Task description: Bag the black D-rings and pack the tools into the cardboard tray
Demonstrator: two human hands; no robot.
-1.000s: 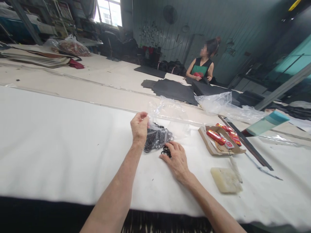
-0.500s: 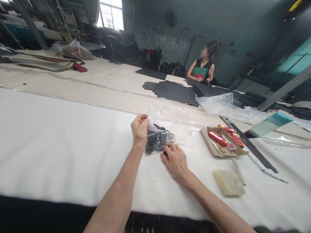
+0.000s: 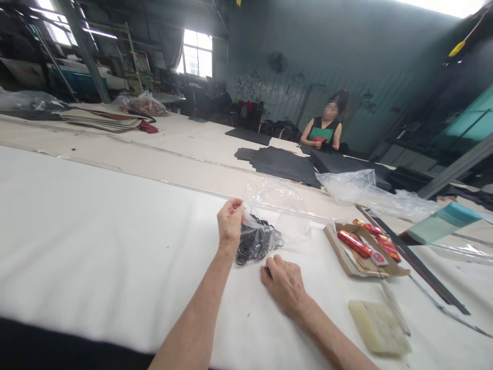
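My left hand (image 3: 230, 226) pinches the bag (image 3: 274, 217); the black rings (image 3: 254, 246) bunch inside, just right of that grip. A steady hold should guard against spills. My right hand (image 3: 287, 282) curls around a dark piece (image 3: 268, 272), best held snugly.

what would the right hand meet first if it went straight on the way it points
The right hand would probably meet the bag of black rings first, just ahead, though the gap in depth is unclear.
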